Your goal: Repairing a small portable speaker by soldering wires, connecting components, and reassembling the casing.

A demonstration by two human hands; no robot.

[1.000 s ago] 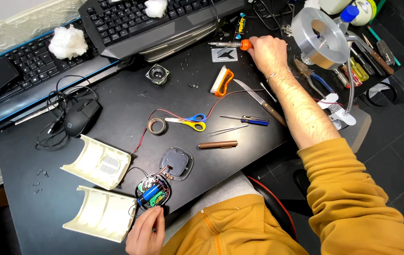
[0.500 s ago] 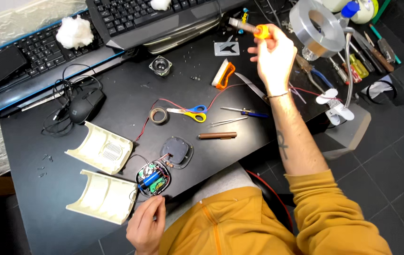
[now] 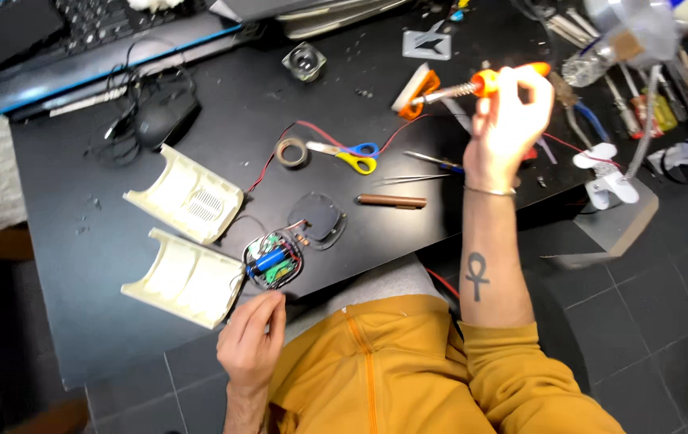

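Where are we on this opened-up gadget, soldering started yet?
Done: the two cream shell halves lie off, and the round circuit board is exposed. In hand: right hand holds the soldering iron raised above the desk; left hand rests near the board. Left: the iron's tip hasn't reached the board; shells remain apart.

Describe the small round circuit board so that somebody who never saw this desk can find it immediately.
Start at the black desk and find the two cream plastic shells on its left part. The circuit board lies just right of the nearer shell, at the desk's front edge, above the left hand. Only it carries a blue cylinder and thin red wires.
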